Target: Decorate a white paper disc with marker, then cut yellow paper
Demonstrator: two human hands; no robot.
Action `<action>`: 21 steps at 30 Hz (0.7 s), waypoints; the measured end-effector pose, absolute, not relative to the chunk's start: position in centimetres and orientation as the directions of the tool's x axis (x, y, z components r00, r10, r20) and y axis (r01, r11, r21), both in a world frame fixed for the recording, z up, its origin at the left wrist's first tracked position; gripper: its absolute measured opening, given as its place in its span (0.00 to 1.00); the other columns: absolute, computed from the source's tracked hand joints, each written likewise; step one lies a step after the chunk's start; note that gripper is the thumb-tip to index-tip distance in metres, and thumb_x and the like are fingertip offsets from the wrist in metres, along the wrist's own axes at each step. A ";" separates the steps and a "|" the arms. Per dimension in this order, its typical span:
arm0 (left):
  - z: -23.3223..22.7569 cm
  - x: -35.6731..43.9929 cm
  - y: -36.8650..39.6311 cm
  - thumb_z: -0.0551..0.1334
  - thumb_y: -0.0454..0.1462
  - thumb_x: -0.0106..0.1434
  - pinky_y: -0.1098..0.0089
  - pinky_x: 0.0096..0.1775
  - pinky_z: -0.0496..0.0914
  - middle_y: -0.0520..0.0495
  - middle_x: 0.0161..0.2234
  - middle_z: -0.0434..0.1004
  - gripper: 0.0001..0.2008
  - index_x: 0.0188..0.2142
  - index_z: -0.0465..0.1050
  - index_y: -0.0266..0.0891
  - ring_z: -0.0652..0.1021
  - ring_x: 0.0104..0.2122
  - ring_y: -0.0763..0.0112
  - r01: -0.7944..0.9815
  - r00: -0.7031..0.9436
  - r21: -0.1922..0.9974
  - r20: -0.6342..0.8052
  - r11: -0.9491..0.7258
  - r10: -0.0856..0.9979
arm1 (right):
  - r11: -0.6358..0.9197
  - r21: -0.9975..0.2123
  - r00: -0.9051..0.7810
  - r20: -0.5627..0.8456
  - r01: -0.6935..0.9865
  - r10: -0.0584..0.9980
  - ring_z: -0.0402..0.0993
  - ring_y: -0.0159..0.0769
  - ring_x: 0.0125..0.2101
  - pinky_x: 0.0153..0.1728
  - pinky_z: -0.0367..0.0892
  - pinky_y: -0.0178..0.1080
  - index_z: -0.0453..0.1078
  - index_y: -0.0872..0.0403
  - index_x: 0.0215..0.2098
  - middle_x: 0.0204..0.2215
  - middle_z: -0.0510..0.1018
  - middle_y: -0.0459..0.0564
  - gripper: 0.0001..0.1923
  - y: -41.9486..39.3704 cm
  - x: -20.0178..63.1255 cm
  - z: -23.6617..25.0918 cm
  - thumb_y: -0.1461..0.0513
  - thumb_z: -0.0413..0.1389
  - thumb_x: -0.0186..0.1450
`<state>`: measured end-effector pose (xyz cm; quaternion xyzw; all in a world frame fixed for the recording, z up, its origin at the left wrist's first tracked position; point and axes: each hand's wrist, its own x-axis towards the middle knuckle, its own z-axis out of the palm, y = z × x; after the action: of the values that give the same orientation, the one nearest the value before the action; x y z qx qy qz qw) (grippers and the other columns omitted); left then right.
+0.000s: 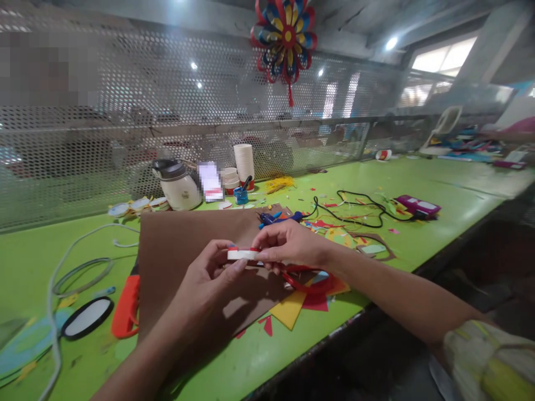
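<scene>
My left hand [209,281] and my right hand [288,245] hold a small white disc with red and blue bits on its rim [241,254] between their fingertips, just above a brown cardboard sheet [179,245] on the green table [438,211]. Under my right wrist lie a red ring [307,284] and yellow and red paper pieces [292,309].
Behind the cardboard stand a white kettle [178,186], a stack of paper cups [244,161] and a blue glue gun [278,218] with a black cable [359,209]. Orange scissors [125,306], an oval mirror [86,317] and a white cord [54,289] lie left. A paper pinwheel [285,36] hangs on the mesh wall.
</scene>
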<state>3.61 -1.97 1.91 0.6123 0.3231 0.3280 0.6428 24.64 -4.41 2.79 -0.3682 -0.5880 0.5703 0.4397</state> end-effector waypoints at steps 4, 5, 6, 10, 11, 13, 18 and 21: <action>2.5 4.0 -3.3 0.66 0.45 0.62 0.52 0.40 0.76 0.44 0.39 0.82 0.14 0.44 0.66 0.47 0.83 0.39 0.52 -0.090 0.560 0.980 -0.096 0.175 0.823 | 0.068 -0.993 -0.346 0.096 -0.093 0.933 0.72 0.27 0.20 0.22 0.66 0.31 0.73 0.57 0.35 0.21 0.76 0.42 0.10 -4.4 24.7 2.7 0.62 0.66 0.58; 2.6 4.1 -3.6 0.66 0.44 0.62 0.53 0.41 0.76 0.45 0.39 0.82 0.14 0.44 0.66 0.48 0.83 0.39 0.52 -0.101 0.560 0.970 -0.127 0.220 0.819 | 0.062 -0.994 -0.340 0.091 -0.095 0.936 0.72 0.27 0.20 0.21 0.66 0.31 0.73 0.57 0.35 0.21 0.76 0.42 0.10 -4.5 24.7 2.7 0.62 0.66 0.57; 2.7 4.1 -3.8 0.66 0.44 0.62 0.53 0.41 0.75 0.46 0.40 0.81 0.13 0.43 0.66 0.48 0.83 0.40 0.53 -0.107 0.566 0.960 -0.155 0.258 0.810 | 0.057 -0.994 -0.334 0.086 -0.093 0.939 0.72 0.28 0.20 0.21 0.66 0.31 0.73 0.57 0.34 0.21 0.76 0.42 0.10 -4.5 24.8 2.7 0.62 0.66 0.57; 2.4 3.7 -3.0 0.67 0.42 0.61 0.59 0.42 0.75 0.50 0.40 0.80 0.11 0.41 0.68 0.48 0.81 0.41 0.59 -0.087 0.562 0.975 -0.122 0.206 0.818 | 0.079 -0.995 -0.321 0.095 -0.061 0.942 0.72 0.28 0.22 0.25 0.68 0.33 0.73 0.57 0.34 0.23 0.77 0.43 0.09 -4.5 24.8 2.7 0.63 0.65 0.56; 2.3 3.5 -2.5 0.69 0.42 0.60 0.60 0.42 0.75 0.50 0.39 0.80 0.11 0.40 0.69 0.47 0.81 0.41 0.60 -0.063 0.557 0.988 -0.081 0.140 0.826 | 0.092 -0.994 -0.317 0.104 -0.051 0.943 0.72 0.28 0.22 0.26 0.69 0.34 0.73 0.57 0.35 0.24 0.77 0.43 0.09 -4.5 24.8 2.6 0.63 0.65 0.56; 2.0 3.2 -1.4 0.71 0.41 0.57 0.62 0.42 0.74 0.47 0.42 0.80 0.12 0.37 0.71 0.43 0.80 0.42 0.60 0.002 0.564 1.000 -0.006 0.005 0.826 | 0.114 -0.993 -0.313 0.117 -0.030 0.942 0.72 0.28 0.22 0.26 0.69 0.34 0.73 0.57 0.35 0.25 0.76 0.43 0.09 -4.5 24.8 2.5 0.64 0.64 0.57; 1.5 3.0 0.2 0.73 0.39 0.54 0.63 0.47 0.72 0.43 0.51 0.77 0.13 0.30 0.70 0.40 0.78 0.46 0.60 0.044 0.583 0.989 0.088 -0.139 0.808 | 0.173 -0.984 -0.312 0.152 0.040 0.938 0.71 0.28 0.22 0.25 0.67 0.34 0.72 0.57 0.38 0.23 0.74 0.42 0.10 -4.0 24.9 1.9 0.64 0.62 0.57; 1.2 3.1 0.4 0.73 0.39 0.54 0.61 0.47 0.73 0.43 0.54 0.75 0.15 0.29 0.67 0.39 0.78 0.45 0.60 0.031 0.585 0.989 0.101 -0.147 0.804 | 0.196 -0.980 -0.267 0.181 0.033 0.947 0.72 0.29 0.23 0.26 0.67 0.35 0.71 0.57 0.43 0.24 0.75 0.43 0.15 -3.8 25.0 1.6 0.67 0.60 0.57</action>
<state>3.11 0.37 1.22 0.6787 0.3076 0.3357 0.5763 25.04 -3.81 1.59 -0.3937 -0.6219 0.4967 0.4599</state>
